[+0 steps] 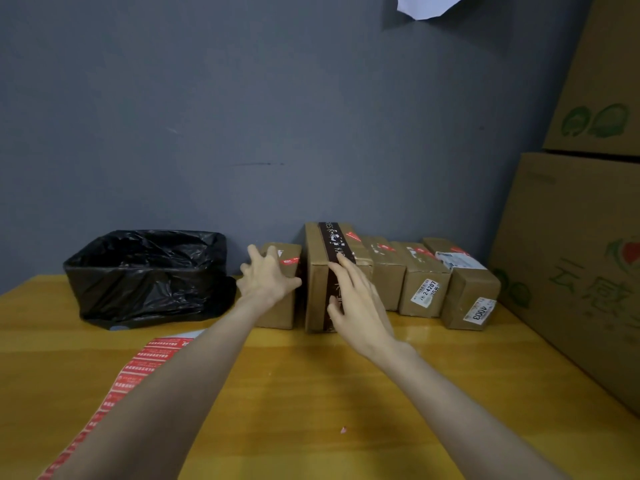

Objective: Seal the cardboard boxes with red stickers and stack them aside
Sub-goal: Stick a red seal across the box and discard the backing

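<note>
hands both open: left hand spread over the leftmost small box, right hand flat against the taller taped box just beside it, to its right.

Dim, even indoor light with a cool cast. Soft glare sits on the bench near the boxes. Shadows are faint. Wide-angle bending shows at the edges; detail is slightly soft.
</note>
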The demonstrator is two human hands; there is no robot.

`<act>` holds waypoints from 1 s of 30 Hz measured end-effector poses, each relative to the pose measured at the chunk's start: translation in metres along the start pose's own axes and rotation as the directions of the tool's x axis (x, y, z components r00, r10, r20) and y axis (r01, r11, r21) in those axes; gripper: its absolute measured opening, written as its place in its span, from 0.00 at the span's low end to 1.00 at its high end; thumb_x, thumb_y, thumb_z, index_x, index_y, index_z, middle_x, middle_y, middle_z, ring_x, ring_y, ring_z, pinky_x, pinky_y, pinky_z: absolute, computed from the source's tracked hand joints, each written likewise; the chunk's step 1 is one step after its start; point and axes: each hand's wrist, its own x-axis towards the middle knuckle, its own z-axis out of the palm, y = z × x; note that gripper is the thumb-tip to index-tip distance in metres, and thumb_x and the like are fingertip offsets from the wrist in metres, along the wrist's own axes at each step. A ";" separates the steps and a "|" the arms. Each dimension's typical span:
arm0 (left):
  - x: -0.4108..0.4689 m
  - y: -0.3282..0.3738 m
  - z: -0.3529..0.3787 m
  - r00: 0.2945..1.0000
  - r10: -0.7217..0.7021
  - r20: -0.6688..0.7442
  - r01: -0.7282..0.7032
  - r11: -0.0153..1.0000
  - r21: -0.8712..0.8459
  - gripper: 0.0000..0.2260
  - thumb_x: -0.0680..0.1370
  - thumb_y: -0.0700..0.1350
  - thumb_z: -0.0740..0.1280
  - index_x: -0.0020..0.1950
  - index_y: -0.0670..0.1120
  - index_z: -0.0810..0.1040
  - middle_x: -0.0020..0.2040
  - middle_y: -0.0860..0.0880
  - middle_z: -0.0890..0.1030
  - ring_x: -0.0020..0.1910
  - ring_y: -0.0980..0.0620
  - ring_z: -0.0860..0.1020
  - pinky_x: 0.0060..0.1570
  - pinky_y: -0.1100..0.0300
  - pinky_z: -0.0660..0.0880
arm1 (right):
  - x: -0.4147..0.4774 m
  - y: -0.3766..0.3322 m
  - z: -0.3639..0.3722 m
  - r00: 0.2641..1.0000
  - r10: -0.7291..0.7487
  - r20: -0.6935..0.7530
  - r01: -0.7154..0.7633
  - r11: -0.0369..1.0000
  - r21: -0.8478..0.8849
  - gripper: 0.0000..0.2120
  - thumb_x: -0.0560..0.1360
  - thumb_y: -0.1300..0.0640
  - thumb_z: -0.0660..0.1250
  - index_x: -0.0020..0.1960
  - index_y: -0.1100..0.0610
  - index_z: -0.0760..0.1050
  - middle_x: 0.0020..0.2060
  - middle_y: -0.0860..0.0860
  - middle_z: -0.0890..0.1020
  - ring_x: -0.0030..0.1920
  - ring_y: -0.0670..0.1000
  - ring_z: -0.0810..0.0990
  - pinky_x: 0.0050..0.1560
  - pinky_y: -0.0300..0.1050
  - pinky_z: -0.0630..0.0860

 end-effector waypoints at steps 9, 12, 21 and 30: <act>-0.009 -0.036 -0.049 0.982 0.062 -0.177 -0.101 0.969 -0.226 0.26 0.66 0.48 0.74 0.58 0.45 0.67 0.62 0.43 0.63 0.61 0.38 0.67 0.59 0.42 0.70 | -0.008 -0.013 -0.008 0.991 -0.068 -0.118 0.068 0.998 -0.009 0.24 0.76 0.63 0.59 0.71 0.57 0.62 0.74 0.53 0.60 0.74 0.51 0.57 0.70 0.41 0.52; -0.016 -0.043 -0.073 0.969 0.100 -0.225 -0.167 0.938 -0.303 0.27 0.65 0.45 0.74 0.60 0.45 0.66 0.62 0.44 0.60 0.63 0.42 0.64 0.62 0.47 0.68 | -0.012 -0.019 -0.012 0.978 -0.099 -0.182 0.105 0.994 0.025 0.23 0.74 0.65 0.59 0.69 0.58 0.65 0.72 0.53 0.64 0.72 0.52 0.62 0.69 0.43 0.56; -0.052 -0.062 -0.120 0.930 0.358 -0.079 -0.344 0.777 -0.527 0.26 0.70 0.37 0.72 0.61 0.55 0.64 0.60 0.50 0.59 0.64 0.54 0.63 0.47 0.71 0.66 | -0.021 -0.040 -0.030 0.950 -0.028 -0.312 0.121 0.952 0.282 0.23 0.76 0.58 0.55 0.71 0.60 0.62 0.71 0.53 0.65 0.71 0.49 0.61 0.72 0.43 0.58; -0.091 -0.074 -0.119 0.756 0.591 0.282 -0.326 0.712 -0.622 0.30 0.59 0.47 0.70 0.59 0.61 0.66 0.63 0.44 0.65 0.63 0.51 0.69 0.54 0.63 0.74 | -0.041 -0.054 -0.042 0.920 -0.094 -0.382 0.229 0.918 0.325 0.21 0.78 0.51 0.50 0.62 0.62 0.72 0.57 0.54 0.78 0.58 0.45 0.73 0.60 0.42 0.69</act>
